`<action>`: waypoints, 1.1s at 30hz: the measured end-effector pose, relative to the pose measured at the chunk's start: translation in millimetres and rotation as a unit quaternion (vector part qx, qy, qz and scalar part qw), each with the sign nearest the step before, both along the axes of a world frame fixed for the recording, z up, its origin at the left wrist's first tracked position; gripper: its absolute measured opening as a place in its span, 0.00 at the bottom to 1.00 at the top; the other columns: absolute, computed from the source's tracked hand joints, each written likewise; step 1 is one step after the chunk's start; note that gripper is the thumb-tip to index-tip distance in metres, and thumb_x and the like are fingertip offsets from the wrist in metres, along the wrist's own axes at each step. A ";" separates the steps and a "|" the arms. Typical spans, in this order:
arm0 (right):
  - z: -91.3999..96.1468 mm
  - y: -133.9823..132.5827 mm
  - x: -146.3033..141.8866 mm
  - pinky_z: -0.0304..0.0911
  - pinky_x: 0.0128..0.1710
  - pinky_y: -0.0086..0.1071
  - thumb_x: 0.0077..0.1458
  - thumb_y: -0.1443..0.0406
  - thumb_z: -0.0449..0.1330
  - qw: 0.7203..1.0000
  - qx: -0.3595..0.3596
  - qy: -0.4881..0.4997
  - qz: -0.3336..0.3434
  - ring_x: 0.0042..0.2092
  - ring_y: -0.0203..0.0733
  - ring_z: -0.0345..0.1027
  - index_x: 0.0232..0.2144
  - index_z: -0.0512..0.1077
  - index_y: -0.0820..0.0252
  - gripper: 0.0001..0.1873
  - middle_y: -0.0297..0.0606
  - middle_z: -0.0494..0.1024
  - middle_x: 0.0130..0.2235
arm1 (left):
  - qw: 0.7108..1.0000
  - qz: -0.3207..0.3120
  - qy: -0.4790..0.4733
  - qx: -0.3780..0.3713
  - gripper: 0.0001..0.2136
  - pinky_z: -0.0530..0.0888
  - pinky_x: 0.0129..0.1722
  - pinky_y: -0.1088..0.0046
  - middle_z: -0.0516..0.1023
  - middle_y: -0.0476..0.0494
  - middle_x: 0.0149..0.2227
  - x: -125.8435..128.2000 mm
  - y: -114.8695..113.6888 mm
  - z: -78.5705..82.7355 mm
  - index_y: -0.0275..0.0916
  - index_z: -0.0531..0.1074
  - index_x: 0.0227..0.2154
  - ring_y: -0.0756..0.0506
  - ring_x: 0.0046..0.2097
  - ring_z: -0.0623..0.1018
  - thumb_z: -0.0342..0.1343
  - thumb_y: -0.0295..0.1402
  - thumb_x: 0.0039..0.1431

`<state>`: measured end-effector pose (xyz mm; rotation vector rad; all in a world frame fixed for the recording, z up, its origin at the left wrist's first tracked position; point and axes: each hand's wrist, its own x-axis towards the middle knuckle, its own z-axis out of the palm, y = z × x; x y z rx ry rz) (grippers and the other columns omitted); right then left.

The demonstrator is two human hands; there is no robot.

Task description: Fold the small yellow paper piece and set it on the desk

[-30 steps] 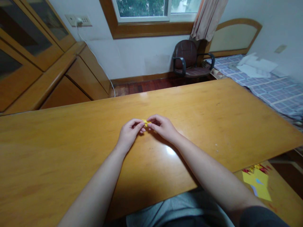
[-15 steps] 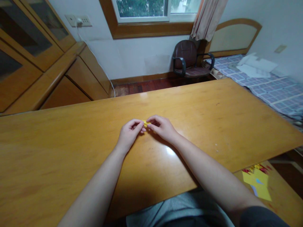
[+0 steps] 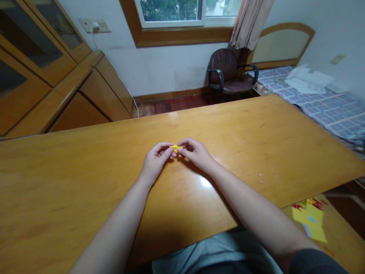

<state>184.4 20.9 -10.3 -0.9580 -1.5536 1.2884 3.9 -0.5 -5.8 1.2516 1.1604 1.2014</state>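
Just above the middle of the wooden table [image 3: 256, 144], the left hand [image 3: 155, 160] and right hand [image 3: 196, 154] are pinching a tiny folded yellow paper piece [image 3: 176, 147] between closed fingertips, apparently creasing it. Any further fold is calling for fine, steady pressure.

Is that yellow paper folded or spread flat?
Folded small: only a sliver of the yellow paper shows, pinched between left hand and right hand.

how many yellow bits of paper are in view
2. One small folded piece pinched between left hand and right hand; one flat sheet on the low surface at lower right. More may lie beneath it.
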 end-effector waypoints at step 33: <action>1.1 -2.2 1.0 0.65 0.32 0.27 0.54 0.61 0.63 0.998 -0.037 0.021 0.047 0.31 0.34 0.70 0.40 0.72 0.60 0.12 0.32 0.76 0.31 | 0.999 0.018 0.045 0.017 0.15 0.75 0.38 0.71 0.78 0.46 0.35 3.1 1.8 1.8 0.39 0.74 0.37 0.47 0.35 0.77 0.66 0.40 0.48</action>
